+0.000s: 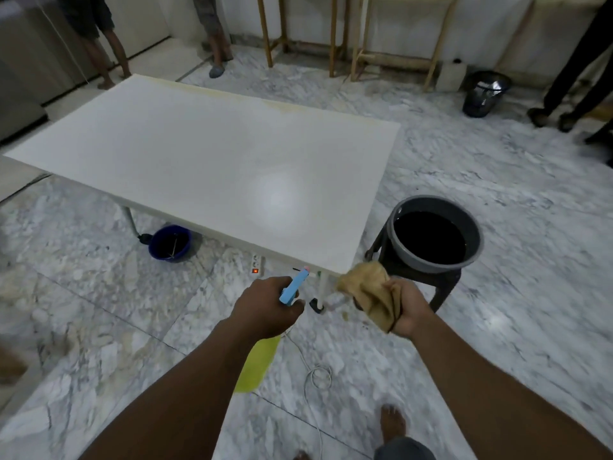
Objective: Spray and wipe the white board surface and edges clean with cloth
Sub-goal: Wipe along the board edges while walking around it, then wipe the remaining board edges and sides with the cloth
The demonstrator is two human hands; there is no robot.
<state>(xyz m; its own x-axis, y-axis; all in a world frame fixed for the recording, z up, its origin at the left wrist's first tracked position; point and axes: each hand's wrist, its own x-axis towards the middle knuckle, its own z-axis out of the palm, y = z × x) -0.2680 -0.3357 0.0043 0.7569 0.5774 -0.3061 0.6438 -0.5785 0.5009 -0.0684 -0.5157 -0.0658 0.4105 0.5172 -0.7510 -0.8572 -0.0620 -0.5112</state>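
Both hands full: left hand point(268, 308) grips spray bottle point(293, 287), right hand point(409, 310) clutches cloth point(368, 293) (beside the board point(212, 161)).

Left hand point(268, 307), right hand point(409, 308), both fisted.

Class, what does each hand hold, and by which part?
Left hand grips the spray bottle at its neck; right hand clutches the bunched cloth near one end.

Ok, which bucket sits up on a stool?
The grey basin holding dark liquid, right of the white board. The blue bucket and the black bin both stand on the floor.
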